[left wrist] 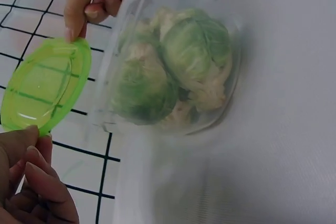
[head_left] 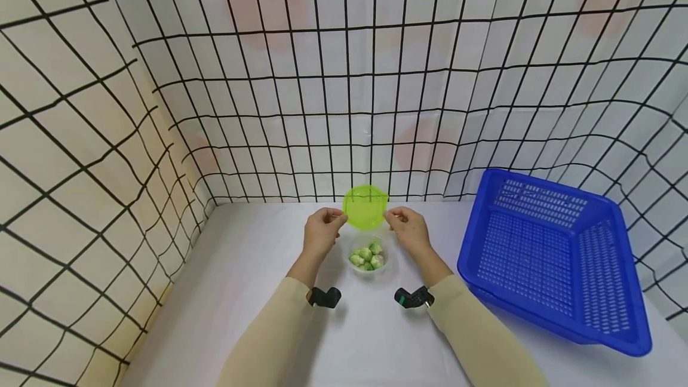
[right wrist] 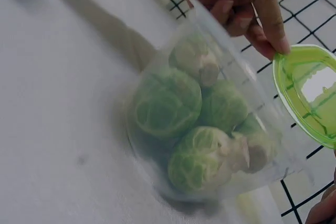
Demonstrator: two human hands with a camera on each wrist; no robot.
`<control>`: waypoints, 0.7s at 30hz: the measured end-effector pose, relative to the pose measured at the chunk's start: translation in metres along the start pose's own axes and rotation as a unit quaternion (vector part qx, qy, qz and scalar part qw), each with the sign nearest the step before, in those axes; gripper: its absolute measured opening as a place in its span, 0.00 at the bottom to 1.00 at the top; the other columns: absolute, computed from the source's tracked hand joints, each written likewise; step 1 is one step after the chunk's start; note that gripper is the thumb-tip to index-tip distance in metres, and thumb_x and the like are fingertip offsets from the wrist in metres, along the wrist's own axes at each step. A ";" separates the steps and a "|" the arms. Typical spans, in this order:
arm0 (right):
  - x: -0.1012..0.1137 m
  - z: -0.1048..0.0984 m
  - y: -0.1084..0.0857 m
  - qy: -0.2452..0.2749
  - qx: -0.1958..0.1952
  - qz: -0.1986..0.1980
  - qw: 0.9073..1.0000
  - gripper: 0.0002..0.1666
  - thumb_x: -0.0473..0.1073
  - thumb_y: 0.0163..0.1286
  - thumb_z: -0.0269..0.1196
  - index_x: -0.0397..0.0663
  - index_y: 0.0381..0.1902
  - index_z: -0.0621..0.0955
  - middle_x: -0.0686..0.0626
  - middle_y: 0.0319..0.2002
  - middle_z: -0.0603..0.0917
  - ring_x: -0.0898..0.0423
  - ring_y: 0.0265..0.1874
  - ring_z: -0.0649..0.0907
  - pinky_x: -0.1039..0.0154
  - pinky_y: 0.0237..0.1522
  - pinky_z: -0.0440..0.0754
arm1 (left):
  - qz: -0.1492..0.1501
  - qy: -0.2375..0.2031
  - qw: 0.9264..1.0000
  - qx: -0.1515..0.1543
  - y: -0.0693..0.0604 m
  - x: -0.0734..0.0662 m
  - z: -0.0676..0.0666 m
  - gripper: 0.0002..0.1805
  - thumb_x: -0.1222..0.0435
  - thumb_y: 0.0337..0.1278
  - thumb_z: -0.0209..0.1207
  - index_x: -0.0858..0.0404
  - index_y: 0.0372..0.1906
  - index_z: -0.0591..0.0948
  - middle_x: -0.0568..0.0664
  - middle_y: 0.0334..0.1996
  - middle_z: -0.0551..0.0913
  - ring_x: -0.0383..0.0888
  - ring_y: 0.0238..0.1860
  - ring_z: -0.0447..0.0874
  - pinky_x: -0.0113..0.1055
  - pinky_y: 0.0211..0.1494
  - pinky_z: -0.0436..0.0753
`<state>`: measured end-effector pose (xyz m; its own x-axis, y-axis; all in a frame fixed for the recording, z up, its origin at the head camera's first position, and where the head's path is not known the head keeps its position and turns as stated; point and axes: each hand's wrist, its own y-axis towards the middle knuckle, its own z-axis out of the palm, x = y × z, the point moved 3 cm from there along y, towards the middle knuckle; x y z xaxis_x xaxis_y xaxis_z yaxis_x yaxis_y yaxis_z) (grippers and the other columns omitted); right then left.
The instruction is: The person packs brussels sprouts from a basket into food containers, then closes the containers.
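Observation:
Both hands hold a translucent yellow-green lid (head_left: 365, 208) by its opposite sides. The left hand (head_left: 322, 233) pinches the left edge between thumb and fingers, and the right hand (head_left: 411, 233) pinches the right edge. In the head view the lid appears just beyond a clear plastic container (head_left: 367, 273), apart from it. Several Brussels sprouts (left wrist: 197, 51) lie inside the uncovered container, which stands on the white table. In the right wrist view, the lid (right wrist: 310, 95) is cut off by the frame's edge, and only part of the right hand (right wrist: 323, 208) shows.
A large blue plastic basket (head_left: 473, 243) stands on the right of the white table (head_left: 215, 309). Black wire mesh (head_left: 346, 91) rises at the back and both sides, with pale sheeting behind it. Each wrist carries a small black camera (head_left: 326, 297).

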<state>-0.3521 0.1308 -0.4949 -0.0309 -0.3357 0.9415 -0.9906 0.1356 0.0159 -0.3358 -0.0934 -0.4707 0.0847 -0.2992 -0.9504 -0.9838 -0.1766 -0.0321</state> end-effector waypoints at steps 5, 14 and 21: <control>0.008 -0.003 -0.013 0.011 -0.014 -0.011 1.000 0.17 0.55 0.72 0.65 0.49 0.45 0.86 0.55 0.26 0.79 0.56 0.27 0.76 0.65 0.27 0.73 | 0.011 -0.020 1.000 0.011 -0.007 -0.005 -0.005 0.10 0.57 0.64 0.67 0.57 0.43 0.86 0.46 0.32 0.84 0.39 0.23 0.75 0.28 0.23 0.73; 0.017 -0.013 -0.042 0.027 0.023 0.004 0.999 0.16 0.53 0.72 0.65 0.47 0.42 0.84 0.55 0.25 0.76 0.58 0.23 0.74 0.66 0.26 0.72 | 0.010 -0.029 0.998 0.056 -0.029 0.002 -0.014 0.12 0.57 0.62 0.69 0.59 0.44 0.85 0.46 0.33 0.85 0.38 0.22 0.71 0.28 0.23 0.71; 0.006 -0.019 -0.063 -0.011 0.070 0.024 0.997 0.14 0.50 0.72 0.66 0.44 0.40 0.83 0.56 0.20 0.74 0.57 0.20 0.73 0.65 0.25 0.69 | 0.006 -0.020 0.995 0.096 -0.052 0.010 -0.018 0.17 0.59 0.59 0.70 0.61 0.51 0.84 0.50 0.33 0.85 0.40 0.22 0.71 0.29 0.22 0.70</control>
<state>-0.2875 0.1381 -0.4840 -0.0804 -0.3522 0.9325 -0.9967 0.0208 -0.0780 -0.2810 -0.1039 -0.4732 0.0712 -0.2623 -0.9624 -0.9970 0.0097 -0.0764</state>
